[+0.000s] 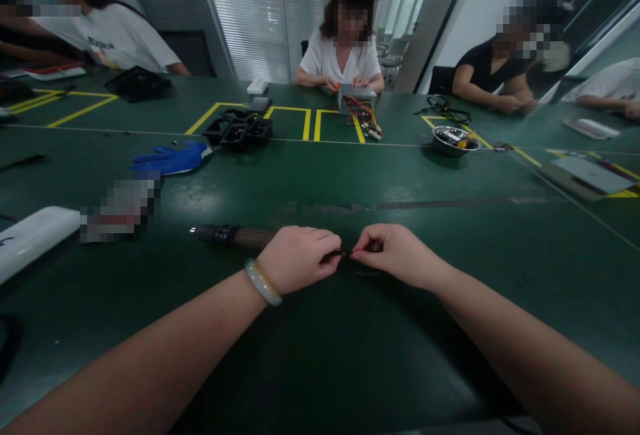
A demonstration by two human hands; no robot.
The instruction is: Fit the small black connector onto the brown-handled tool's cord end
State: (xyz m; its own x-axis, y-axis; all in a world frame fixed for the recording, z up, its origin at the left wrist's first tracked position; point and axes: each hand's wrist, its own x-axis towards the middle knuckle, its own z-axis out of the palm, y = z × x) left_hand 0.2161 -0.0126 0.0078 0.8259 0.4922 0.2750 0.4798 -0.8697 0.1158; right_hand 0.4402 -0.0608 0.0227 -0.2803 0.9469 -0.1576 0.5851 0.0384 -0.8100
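Note:
An electric screwdriver (253, 238) with a dark brown body and a black collar lies on the green table, its silver tip to the left. My left hand (299, 258), with a pale green bangle on the wrist, covers the screwdriver's rear end. Between the fingertips of both hands runs a small, thin dark piece (345, 254), possibly a cord end; its kind is too small to make out. My right hand (395, 253) pinches it from the right with thumb and forefinger. Beneath the right fingers a thin dark loop (367, 272) shows faintly on the table.
Left of my hands lie a blue glove (173, 158), a blurred-out flat object (123, 208) and a white case (37, 238). Black plastic parts (240, 128) and a metal bowl (455, 142) of small items stand farther back. Across the table a person handles a grey box (357, 98) with coloured wires.

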